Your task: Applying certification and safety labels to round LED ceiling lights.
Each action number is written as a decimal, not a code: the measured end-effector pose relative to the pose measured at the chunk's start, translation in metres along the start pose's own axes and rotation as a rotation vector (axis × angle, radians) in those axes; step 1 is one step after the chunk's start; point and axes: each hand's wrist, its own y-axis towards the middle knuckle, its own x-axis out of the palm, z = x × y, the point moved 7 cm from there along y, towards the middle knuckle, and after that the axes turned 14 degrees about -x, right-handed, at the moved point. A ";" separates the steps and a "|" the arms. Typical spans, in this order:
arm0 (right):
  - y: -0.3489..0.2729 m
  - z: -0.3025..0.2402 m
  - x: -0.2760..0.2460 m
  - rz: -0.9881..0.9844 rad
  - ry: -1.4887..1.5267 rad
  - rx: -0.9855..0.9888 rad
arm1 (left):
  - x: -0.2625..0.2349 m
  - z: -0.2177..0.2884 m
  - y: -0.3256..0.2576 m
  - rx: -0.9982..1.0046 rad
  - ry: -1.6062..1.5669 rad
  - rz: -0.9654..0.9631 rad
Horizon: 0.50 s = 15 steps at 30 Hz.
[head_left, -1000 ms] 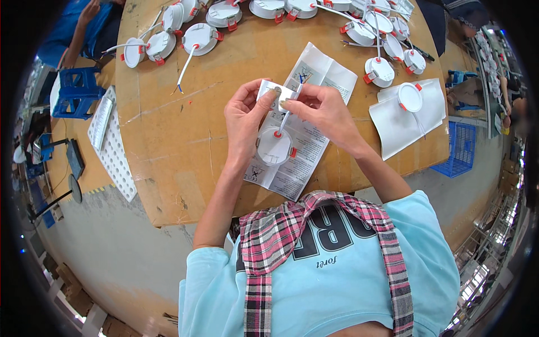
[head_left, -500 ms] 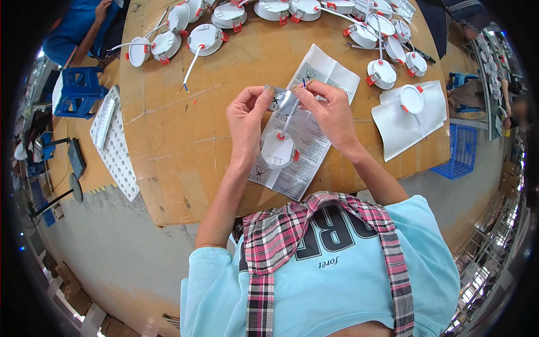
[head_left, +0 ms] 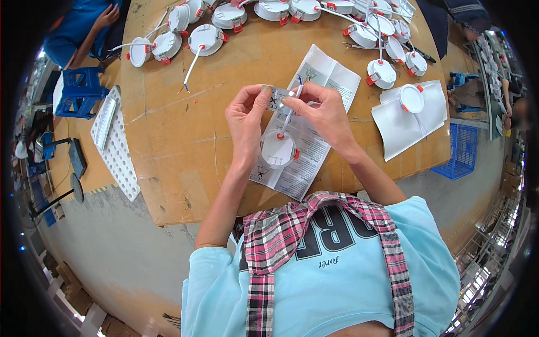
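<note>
A silvery printed label (head_left: 276, 101) stretches between my two hands at the white cable (head_left: 287, 120) of a round downlight. My left hand (head_left: 245, 118) pinches the label's left end. The thumb and fingers of my right hand (head_left: 328, 118) are closed on the cable where the label meets it; whether the label wraps right round is hidden. Beyond these fingers the cable's blue-tipped end sticks up. The white downlight (head_left: 277, 153), with red-and-metal spring clips, lies back up on a printed leaflet (head_left: 311, 147) below my hands.
Several similar downlights (head_left: 205, 39) line the far side of the cardboard-covered table (head_left: 179, 123). At the right another downlight (head_left: 411, 99) lies on white sheets (head_left: 387, 129). A blue crate (head_left: 461, 151) stands beyond the right edge. A person's hand (head_left: 106, 17) shows at upper left.
My right thumb and fingers have shifted slightly left along the label to the cable. The cable's free end now points up more plainly. My left hand has barely moved.
</note>
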 end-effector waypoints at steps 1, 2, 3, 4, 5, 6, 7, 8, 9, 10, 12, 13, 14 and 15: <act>-0.001 0.002 0.000 -0.014 -0.017 0.030 | 0.000 0.000 0.000 0.001 0.000 0.000; -0.001 0.001 0.000 -0.014 -0.017 0.028 | -0.001 0.000 -0.001 0.002 0.014 0.003; -0.001 0.000 -0.001 -0.015 -0.027 0.032 | -0.001 0.001 -0.002 0.002 0.029 0.007; -0.001 -0.001 -0.001 -0.018 -0.035 0.035 | -0.001 0.001 -0.002 0.004 0.028 0.009; -0.001 -0.001 -0.001 -0.020 -0.035 0.033 | -0.002 0.001 -0.003 0.000 0.018 0.025; -0.002 0.000 0.000 -0.022 -0.003 0.039 | -0.003 0.002 -0.003 -0.003 0.009 0.042; -0.002 0.001 0.002 -0.025 0.030 0.043 | -0.004 0.002 -0.003 0.001 0.008 0.045; -0.003 0.003 0.003 -0.028 0.031 0.038 | -0.004 -0.002 0.000 -0.048 -0.092 0.027; -0.003 0.005 0.002 0.016 0.080 0.012 | -0.005 -0.005 0.001 -0.097 -0.193 0.009; -0.004 0.005 0.000 0.060 0.129 -0.013 | -0.005 -0.001 0.001 -0.093 -0.194 0.011; -0.005 0.004 0.000 0.061 0.155 0.001 | -0.003 0.003 0.001 -0.171 -0.188 -0.010; -0.006 0.004 0.001 0.062 0.183 0.017 | -0.004 0.003 -0.001 -0.165 -0.188 -0.006; -0.006 0.002 0.002 0.059 0.185 0.012 | -0.002 0.004 -0.002 -0.109 -0.094 -0.035; -0.006 0.001 0.004 0.026 0.134 0.015 | 0.000 0.006 -0.005 -0.053 0.001 -0.063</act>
